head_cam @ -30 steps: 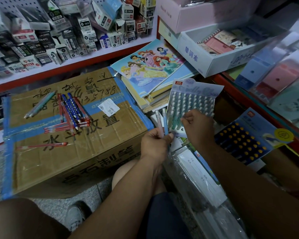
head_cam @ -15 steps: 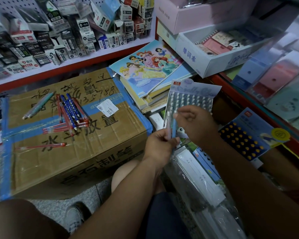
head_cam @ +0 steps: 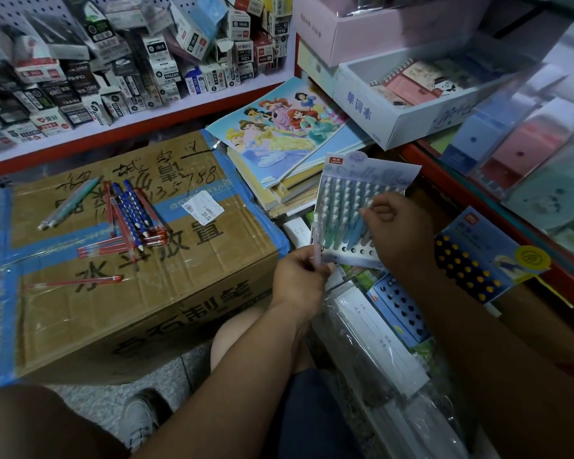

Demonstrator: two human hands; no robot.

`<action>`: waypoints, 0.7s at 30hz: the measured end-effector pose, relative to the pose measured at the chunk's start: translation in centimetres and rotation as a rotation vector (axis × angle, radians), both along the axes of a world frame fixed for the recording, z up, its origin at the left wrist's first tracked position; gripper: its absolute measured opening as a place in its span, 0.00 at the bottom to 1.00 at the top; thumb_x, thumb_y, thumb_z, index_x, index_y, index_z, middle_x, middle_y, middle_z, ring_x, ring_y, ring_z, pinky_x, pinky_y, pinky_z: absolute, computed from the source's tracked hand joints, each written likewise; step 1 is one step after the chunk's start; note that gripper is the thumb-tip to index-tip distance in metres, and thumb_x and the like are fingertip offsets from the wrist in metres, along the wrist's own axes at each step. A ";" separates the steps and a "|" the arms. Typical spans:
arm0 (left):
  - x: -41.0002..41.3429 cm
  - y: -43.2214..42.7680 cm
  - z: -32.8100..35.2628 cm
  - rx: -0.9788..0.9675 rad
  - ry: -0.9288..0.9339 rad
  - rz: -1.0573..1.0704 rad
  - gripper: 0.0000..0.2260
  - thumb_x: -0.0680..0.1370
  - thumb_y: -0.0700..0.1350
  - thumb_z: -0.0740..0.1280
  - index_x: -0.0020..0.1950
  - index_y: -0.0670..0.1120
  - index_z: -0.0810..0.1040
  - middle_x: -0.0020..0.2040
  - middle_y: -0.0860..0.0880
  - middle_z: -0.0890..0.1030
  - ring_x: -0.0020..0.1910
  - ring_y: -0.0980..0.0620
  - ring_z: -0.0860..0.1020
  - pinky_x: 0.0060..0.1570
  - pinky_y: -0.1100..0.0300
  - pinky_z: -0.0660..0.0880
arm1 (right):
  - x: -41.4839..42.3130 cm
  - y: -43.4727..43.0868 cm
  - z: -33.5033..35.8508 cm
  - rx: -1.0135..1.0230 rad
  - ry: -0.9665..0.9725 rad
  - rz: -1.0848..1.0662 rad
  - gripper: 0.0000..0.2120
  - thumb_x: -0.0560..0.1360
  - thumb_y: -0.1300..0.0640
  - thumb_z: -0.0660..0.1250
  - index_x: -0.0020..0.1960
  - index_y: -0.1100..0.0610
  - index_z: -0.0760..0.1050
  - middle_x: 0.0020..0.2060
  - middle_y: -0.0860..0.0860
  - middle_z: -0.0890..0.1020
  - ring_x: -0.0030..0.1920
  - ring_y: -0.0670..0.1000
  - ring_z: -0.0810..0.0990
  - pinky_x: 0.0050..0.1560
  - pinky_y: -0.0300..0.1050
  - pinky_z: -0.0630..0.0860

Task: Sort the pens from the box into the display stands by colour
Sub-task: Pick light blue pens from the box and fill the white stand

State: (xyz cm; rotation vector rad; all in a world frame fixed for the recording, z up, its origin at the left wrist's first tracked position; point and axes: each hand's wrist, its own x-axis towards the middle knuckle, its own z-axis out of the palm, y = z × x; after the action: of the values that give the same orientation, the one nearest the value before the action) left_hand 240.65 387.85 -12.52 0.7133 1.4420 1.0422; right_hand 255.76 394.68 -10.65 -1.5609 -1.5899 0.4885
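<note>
A pale blue display stand (head_cam: 368, 180) full of pastel pens leans against a stack of books. My right hand (head_cam: 400, 228) is over its lower rows, fingers curled on a blue pen (head_cam: 354, 235) standing in the stand. My left hand (head_cam: 300, 276) grips one pale pink pen (head_cam: 317, 240) upright just left of the stand. A darker blue stand (head_cam: 478, 260) with yellow-capped pens lies to the right. Loose red and blue pens (head_cam: 133, 220) and a green pen (head_cam: 70, 203) lie on the taped cardboard box (head_cam: 130, 293).
A shelf of small stationery boxes (head_cam: 130, 61) runs along the back left. Princess colouring books (head_cam: 279, 127) are stacked behind the stand, white and pink boxes (head_cam: 395, 104) above them. Plastic-wrapped notebooks (head_cam: 378, 342) lie below my hands. A red shelf edge (head_cam: 478, 207) runs on the right.
My right hand took a blue pen from my left hand and moved it up into the pale blue stand. My left hand now holds one pen instead of two.
</note>
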 end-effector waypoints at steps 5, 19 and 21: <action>-0.1 0.4 -0.6 -0.006 -0.004 0.054 0.10 0.76 0.33 0.71 0.52 0.46 0.80 0.43 0.47 0.83 0.43 0.49 0.80 0.49 0.54 0.80 | -0.3 0.1 -1.3 0.011 -0.029 0.003 0.05 0.76 0.58 0.72 0.49 0.60 0.80 0.37 0.48 0.82 0.40 0.47 0.82 0.45 0.43 0.80; 0.0 0.6 -0.7 0.015 0.020 0.030 0.08 0.75 0.33 0.72 0.52 0.40 0.78 0.40 0.43 0.79 0.37 0.47 0.75 0.35 0.59 0.73 | -0.7 1.2 -2.8 -0.136 -0.381 0.045 0.08 0.75 0.57 0.73 0.47 0.62 0.80 0.44 0.57 0.82 0.44 0.56 0.80 0.48 0.55 0.79; 0.1 0.8 -0.7 0.016 0.028 0.010 0.07 0.75 0.34 0.72 0.52 0.40 0.79 0.40 0.43 0.78 0.36 0.48 0.74 0.34 0.60 0.72 | -0.4 1.3 -2.1 -0.206 -0.381 0.068 0.08 0.74 0.54 0.74 0.44 0.59 0.79 0.39 0.55 0.82 0.42 0.55 0.80 0.47 0.52 0.79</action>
State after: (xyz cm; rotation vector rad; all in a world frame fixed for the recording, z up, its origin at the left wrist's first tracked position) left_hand 240.73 388.64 -13.25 0.7355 1.4636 1.0560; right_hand 255.35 395.99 -12.76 -1.8422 -1.9337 0.4194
